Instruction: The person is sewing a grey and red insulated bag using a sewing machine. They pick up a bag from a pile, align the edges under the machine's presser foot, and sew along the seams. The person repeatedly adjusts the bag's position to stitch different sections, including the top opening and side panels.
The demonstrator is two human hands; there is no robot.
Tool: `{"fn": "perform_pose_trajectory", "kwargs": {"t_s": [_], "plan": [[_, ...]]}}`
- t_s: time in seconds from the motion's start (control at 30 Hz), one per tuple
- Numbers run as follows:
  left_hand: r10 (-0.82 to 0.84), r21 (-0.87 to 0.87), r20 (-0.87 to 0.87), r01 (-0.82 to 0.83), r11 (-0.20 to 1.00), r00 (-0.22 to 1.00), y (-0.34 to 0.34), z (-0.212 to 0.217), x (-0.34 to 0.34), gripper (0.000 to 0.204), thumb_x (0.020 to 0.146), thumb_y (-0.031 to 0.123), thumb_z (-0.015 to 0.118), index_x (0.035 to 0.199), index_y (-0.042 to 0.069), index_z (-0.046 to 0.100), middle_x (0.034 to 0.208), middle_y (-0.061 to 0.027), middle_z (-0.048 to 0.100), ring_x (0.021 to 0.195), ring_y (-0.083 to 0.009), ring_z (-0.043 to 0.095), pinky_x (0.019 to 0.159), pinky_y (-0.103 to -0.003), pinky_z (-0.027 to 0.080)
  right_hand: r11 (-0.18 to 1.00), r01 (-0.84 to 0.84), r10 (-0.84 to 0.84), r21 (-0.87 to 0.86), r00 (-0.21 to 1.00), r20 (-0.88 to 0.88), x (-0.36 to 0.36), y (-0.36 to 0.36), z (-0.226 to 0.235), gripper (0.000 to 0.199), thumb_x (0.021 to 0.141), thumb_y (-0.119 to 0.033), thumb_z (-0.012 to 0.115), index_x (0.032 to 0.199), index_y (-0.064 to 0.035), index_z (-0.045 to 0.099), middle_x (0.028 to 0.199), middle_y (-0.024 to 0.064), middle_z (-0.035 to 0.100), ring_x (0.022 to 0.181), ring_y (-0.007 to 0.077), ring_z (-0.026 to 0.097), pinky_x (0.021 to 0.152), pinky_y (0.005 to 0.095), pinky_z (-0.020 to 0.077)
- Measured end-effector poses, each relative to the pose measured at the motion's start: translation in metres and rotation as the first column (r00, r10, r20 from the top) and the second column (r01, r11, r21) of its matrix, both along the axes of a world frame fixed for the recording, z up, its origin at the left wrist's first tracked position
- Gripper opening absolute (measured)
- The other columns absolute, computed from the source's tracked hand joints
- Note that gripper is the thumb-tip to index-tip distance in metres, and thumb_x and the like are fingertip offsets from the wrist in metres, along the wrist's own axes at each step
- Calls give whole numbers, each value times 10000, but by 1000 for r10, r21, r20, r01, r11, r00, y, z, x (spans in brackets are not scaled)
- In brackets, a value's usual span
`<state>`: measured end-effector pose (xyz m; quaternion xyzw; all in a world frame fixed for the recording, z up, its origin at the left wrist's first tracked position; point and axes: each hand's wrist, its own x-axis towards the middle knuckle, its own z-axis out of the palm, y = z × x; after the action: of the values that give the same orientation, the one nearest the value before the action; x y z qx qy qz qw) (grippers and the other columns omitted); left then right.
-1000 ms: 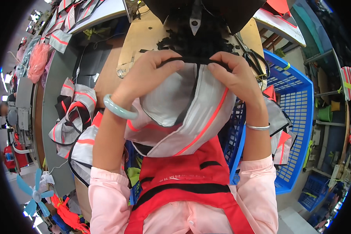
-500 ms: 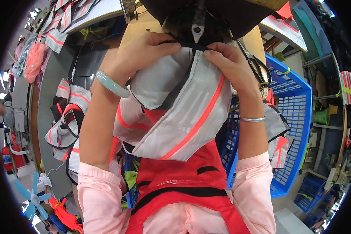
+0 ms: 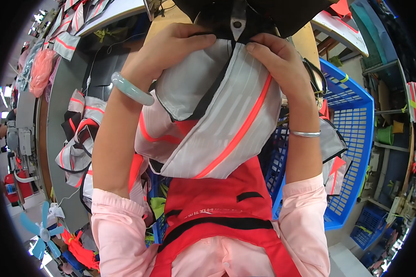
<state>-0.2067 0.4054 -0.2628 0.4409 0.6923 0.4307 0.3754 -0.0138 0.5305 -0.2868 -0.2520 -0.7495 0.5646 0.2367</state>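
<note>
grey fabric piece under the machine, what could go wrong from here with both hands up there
Both the left hand and right hand pinch the grey fabric piece right beside the black machine head, so fingertips may get caught. The fabric's lower part hangs loose over the red apron and might drag or skew. The pale green bangle could snag the cloth.
</note>
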Motion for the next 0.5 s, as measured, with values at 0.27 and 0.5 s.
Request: {"fn": "perform_pose_trajectory", "kwargs": {"t_s": [0.27, 0.5], "plan": [[106, 1, -49, -106, 994, 993, -5, 2, -2, 339, 885, 224, 637, 1105, -33, 623, 944, -9, 650, 824, -57, 576, 749, -204, 459, 993, 107, -107, 58, 994, -5, 12, -6, 7, 308, 852, -263, 603, 972, 17, 645, 781, 20, 615, 754, 101, 538, 715, 258, 445], [19, 41, -28, -18, 999, 999, -40, -10, 21, 252, 890, 170, 638, 1041, -33, 639, 906, 37, 626, 817, -34, 539, 740, -198, 445, 975, -32, 2, 219, 991, 133, 75, -2, -8, 271, 869, -229, 616, 1008, 1, 654, 857, 80, 655, 793, 159, 610, 752, 293, 478]]}}
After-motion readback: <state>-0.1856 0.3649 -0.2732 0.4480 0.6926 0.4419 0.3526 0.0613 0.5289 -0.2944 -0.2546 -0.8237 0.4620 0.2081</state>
